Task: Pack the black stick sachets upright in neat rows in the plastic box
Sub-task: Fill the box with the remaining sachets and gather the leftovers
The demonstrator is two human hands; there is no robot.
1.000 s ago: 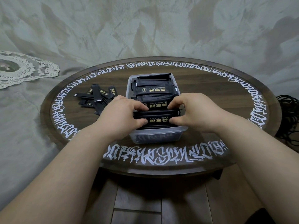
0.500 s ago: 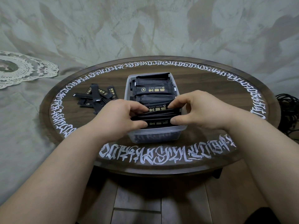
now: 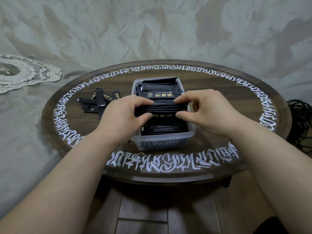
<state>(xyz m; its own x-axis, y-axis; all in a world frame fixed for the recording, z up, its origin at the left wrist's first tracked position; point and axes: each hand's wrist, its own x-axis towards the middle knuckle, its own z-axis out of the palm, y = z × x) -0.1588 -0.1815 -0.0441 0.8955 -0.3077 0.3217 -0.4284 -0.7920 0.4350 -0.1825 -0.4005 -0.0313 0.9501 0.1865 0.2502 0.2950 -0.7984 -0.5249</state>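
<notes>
A clear plastic box (image 3: 162, 141) stands in the middle of the round table, filled with black stick sachets lying crosswise in rows. My left hand (image 3: 123, 115) and my right hand (image 3: 207, 110) pinch the two ends of a bundle of black sachets (image 3: 163, 108), held just above the middle of the box. More sachets (image 3: 158, 92) stand behind the bundle, one showing a "BLACK COFFEE" label, and a row (image 3: 162, 130) sits in front near the box's near wall. A loose pile of sachets (image 3: 99, 103) lies on the table left of the box.
The round dark wooden table (image 3: 219, 102) has a ring of white lettering near its rim. A lace doily (image 3: 25, 73) lies on the grey cloth at far left. Black cables (image 3: 300, 119) sit on the floor at right. Wooden floorboards show below the table's near edge.
Both hands have lifted the bundle of sachets and carried it from the near end of the box toward the middle. The front row in the box is now uncovered.
</notes>
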